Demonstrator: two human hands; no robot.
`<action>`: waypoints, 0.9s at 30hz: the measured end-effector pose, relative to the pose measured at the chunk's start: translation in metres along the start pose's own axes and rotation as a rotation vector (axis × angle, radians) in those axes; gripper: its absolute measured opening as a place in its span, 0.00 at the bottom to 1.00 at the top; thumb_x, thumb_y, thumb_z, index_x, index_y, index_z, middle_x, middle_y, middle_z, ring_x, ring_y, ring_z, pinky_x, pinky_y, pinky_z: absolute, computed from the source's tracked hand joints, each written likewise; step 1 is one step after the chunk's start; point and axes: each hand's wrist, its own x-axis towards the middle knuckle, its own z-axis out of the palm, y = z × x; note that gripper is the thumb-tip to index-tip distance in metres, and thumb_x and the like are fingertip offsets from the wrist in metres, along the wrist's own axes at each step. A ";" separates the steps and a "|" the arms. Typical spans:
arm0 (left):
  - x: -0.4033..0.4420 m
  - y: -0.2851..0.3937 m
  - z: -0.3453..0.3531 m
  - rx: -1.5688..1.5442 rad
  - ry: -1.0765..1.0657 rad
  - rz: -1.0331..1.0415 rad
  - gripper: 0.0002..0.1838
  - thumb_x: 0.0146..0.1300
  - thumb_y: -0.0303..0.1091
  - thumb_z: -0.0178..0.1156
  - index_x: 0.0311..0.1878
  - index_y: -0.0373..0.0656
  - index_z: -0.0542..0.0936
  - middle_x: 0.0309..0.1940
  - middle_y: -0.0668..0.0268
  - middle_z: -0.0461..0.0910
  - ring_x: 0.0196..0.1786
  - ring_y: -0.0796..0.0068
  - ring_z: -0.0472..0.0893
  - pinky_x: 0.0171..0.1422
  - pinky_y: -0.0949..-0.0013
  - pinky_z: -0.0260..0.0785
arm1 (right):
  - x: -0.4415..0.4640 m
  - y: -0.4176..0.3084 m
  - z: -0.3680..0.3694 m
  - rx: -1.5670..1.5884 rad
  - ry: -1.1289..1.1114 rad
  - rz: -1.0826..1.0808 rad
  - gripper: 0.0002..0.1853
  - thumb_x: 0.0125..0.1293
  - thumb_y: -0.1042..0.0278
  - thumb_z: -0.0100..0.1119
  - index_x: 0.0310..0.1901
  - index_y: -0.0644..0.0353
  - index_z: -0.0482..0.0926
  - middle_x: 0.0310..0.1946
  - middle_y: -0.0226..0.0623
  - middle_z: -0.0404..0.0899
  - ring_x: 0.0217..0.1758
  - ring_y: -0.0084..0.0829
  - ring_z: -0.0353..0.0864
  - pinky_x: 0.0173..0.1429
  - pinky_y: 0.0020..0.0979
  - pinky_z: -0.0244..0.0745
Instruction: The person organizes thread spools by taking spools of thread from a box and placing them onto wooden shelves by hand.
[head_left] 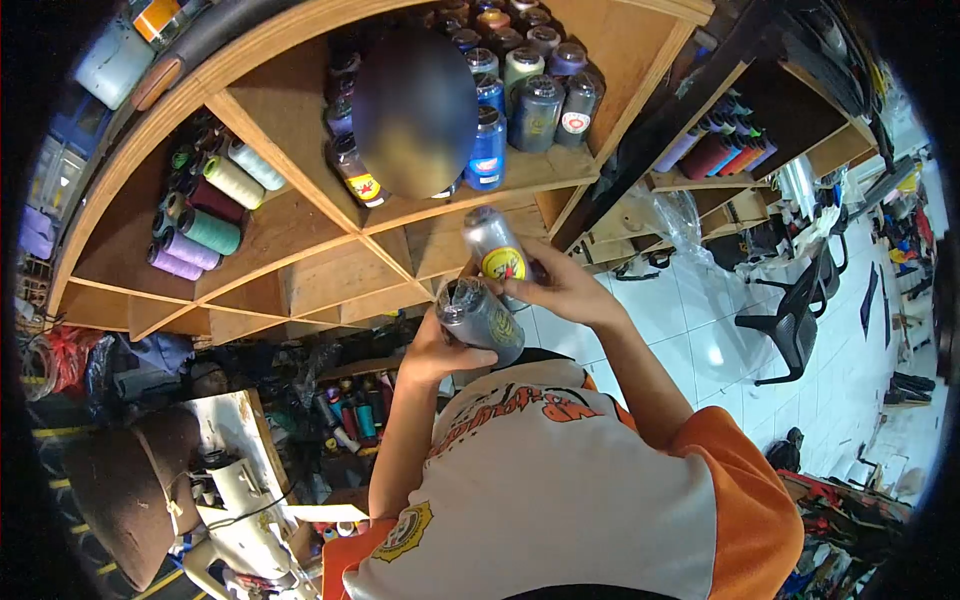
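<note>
Two grey thread spools are held close together in front of the wooden shelf. The darker grey spool [480, 322], wrapped in clear plastic, is in my left hand [440, 352], whose thumb lies across its lower side. My right hand [560, 288] grips the lighter grey spool [492, 250] near its lower end; a round yellow and red label faces up. Beyond them, the shelf's middle compartment holds a blue spool [486, 150], a dark grey spool [537, 112] and several others. A blurred oval hides part of that compartment.
The wooden shelf [385, 262] spans the upper left, with coloured spools [210, 232] in its left compartment. A sewing machine [245, 500] stands at the lower left. On the tiled floor at right is a black chair [790, 322]. Clear plastic [690, 235] hangs nearby.
</note>
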 end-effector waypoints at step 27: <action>-0.006 -0.009 0.007 0.116 0.030 0.051 0.36 0.36 0.23 0.68 0.55 0.35 0.70 0.54 0.51 0.74 0.60 0.54 0.73 0.65 0.53 0.63 | 0.057 0.014 -0.074 -0.652 0.844 -0.252 0.30 0.59 0.65 0.63 0.62 0.62 0.67 0.44 0.55 0.79 0.41 0.45 0.83 0.42 0.35 0.79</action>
